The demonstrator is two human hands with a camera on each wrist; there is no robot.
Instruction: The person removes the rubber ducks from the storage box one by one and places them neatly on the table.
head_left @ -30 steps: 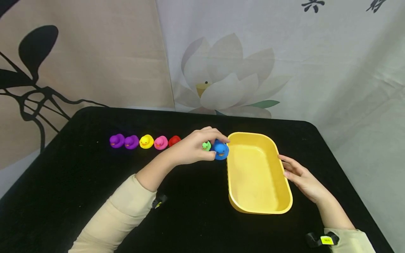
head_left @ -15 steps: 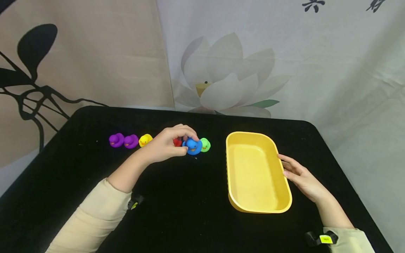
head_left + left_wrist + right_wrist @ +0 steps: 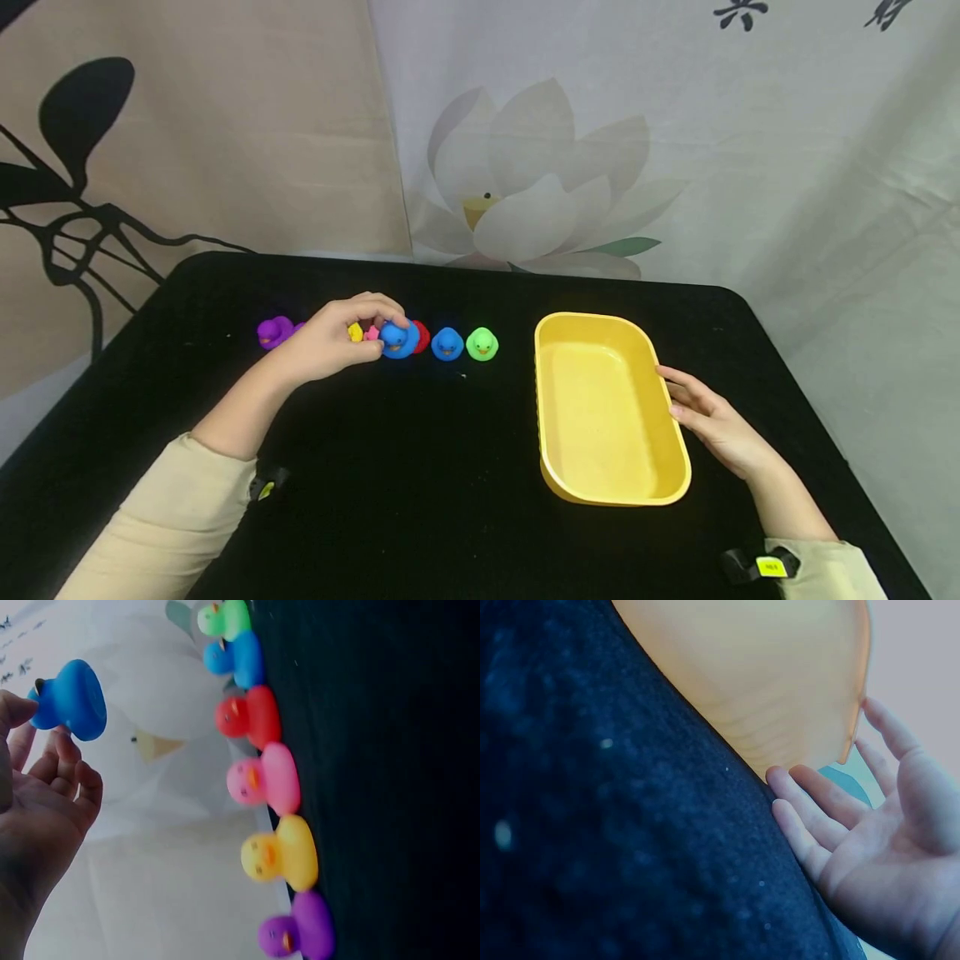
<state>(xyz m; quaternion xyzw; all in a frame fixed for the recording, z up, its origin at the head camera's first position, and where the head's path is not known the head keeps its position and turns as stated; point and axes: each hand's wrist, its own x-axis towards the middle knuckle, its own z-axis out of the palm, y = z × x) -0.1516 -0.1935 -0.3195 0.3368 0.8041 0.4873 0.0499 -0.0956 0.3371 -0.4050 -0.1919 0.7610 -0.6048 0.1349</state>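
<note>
My left hand [image 3: 326, 340] pinches a blue rubber duck [image 3: 398, 340] between thumb and fingers. In the left wrist view this duck [image 3: 78, 700] is lifted, well apart from the row of ducks. That row runs from purple ducks [image 3: 273, 332] through a yellow duck [image 3: 300, 855], a pink duck [image 3: 282, 780] and a red duck [image 3: 423, 337] to a second blue duck [image 3: 447, 344] and a green duck [image 3: 482, 344]. My left hand partly covers the row in the head view. Relaxed fingers of my right hand [image 3: 716, 425] rest against the right side of a yellow plastic bin [image 3: 542, 400].
The ducks and bin stand on a table [image 3: 435, 500] under black cloth. Behind its far edge hangs a pale curtain [image 3: 300, 150] printed with a lotus. Nothing lies in the bin.
My left hand has carried the blue duck leftward, from beside the bin along the row to in front of the red duck. The right hand and bin stay in place.
</note>
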